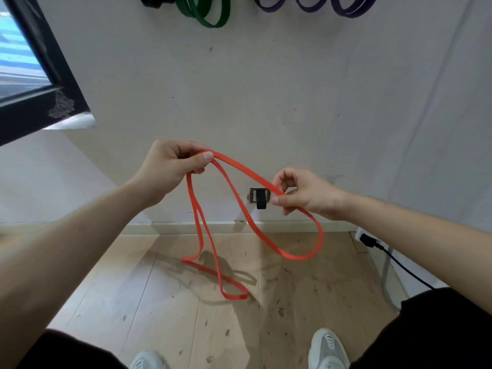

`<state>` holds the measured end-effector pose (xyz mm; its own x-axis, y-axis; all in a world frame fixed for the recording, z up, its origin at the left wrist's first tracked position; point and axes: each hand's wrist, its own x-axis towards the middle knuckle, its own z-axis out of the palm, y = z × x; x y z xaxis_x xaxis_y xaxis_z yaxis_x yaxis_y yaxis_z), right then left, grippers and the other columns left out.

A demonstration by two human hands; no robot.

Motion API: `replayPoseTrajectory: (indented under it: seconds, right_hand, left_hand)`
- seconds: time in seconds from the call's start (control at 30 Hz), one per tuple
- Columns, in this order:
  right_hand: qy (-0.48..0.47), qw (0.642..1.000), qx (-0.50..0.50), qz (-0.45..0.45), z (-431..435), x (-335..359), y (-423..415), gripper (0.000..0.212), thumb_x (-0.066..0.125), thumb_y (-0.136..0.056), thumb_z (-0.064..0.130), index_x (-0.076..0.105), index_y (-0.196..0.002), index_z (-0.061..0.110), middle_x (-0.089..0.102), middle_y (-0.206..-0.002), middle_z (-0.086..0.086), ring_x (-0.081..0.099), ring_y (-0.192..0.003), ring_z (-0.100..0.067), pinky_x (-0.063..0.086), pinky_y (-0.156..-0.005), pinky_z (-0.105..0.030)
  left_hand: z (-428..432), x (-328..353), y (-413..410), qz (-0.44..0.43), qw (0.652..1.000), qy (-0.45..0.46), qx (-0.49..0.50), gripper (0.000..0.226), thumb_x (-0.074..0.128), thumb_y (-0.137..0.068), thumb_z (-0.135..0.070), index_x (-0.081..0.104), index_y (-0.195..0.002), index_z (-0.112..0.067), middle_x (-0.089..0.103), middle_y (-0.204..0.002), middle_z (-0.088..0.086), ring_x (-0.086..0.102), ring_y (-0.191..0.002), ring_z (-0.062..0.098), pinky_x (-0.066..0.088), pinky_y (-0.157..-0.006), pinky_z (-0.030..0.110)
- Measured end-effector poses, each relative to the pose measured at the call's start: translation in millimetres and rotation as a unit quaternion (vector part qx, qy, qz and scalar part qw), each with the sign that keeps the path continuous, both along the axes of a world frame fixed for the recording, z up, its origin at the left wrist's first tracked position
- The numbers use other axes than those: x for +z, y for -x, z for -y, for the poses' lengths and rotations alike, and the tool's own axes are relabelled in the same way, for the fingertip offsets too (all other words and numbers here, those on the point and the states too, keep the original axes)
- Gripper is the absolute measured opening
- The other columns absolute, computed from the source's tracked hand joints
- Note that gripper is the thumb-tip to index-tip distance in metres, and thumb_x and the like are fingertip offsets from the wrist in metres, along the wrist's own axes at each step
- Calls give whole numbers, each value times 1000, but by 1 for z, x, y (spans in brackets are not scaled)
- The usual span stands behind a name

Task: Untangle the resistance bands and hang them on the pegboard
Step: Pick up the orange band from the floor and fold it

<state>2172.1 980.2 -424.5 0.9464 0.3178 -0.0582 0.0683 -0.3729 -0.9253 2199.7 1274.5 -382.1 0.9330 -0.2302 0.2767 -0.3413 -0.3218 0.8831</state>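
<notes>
Wall [266, 89] fills the view from nine round to three o'clock, with wooden floor [159, 302] below it at six. The orange resistance band [247, 173] sits at the centre, held in the air. One strand stretches between the hands, a loop sags at four o'clock and a longer twisted loop trails down toward six. The left hand [170, 169], at ten o'clock of centre, grips it with its thumb pressed over curled fingers, and the right hand [306, 193], at three, pinches it between thumb and forefinger just beside a small wall bracket [259, 198], while a green band [213, 21] and purple bands [348, 12] hang at twelve.
</notes>
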Motion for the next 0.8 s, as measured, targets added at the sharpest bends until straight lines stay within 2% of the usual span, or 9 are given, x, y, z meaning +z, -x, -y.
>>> replayPoseTrajectory:
  seconds: [0.07,0.23,0.3,0.4,0.53,0.7,0.8]
  right_hand:
    - [1,1000,-19,16,3,-1,-2,13,74,-87,4,62,-92,5,62,-89,-16,69,-71,-24,58,-79,-44]
    - [-29,999,-24,-10,5,-1,-4,11,77,-84,10,69,-89,4,72,-81,-7,68,-80,-19,55,-89,-44]
    - [-30,999,-14,-26,7,0,-5,14,75,-87,16,72,-92,4,72,-84,-4,68,-86,-20,54,-95,-46]
    - [-10,999,9,-37,9,1,-4,24,65,-94,21,73,-106,1,74,-92,-1,67,-94,-16,51,-98,-40]
    - [-4,999,22,-42,7,0,-4,26,53,-103,16,71,-114,1,72,-84,2,68,-94,-13,53,-93,-33]
    - [-59,996,2,-73,6,1,-8,25,46,-106,13,65,-121,11,59,-72,1,56,-65,-14,49,-76,-32]
    - [-75,993,-3,-86,5,4,-6,23,50,-105,19,62,-123,12,49,-69,1,40,-50,-11,43,-57,-27]
  left_hand:
    - [0,0,0,6,1000,-7,2,9,71,-90,-20,77,-96,-16,72,-82,6,67,-76,17,59,-80,27]
    - [-1,1,1,8,1000,-6,14,8,71,-91,-20,77,-95,-17,72,-86,16,66,-78,21,60,-81,31]
    - [-1,1,1,8,1000,-3,23,7,71,-91,-20,77,-94,-19,71,-84,13,66,-78,21,60,-79,29]
    - [-1,0,1,7,999,-5,31,6,71,-91,-21,77,-95,-21,72,-84,10,67,-79,20,59,-77,24]
    - [0,0,2,13,999,-16,31,8,71,-92,-21,77,-96,-19,73,-90,16,67,-80,21,60,-78,26]
    - [1,0,2,7,999,-7,38,7,71,-92,-21,76,-96,-18,72,-87,12,67,-78,19,59,-75,20]
    - [0,-1,0,0,999,1,41,9,70,-92,-22,77,-97,-18,72,-85,7,67,-78,17,59,-75,20]
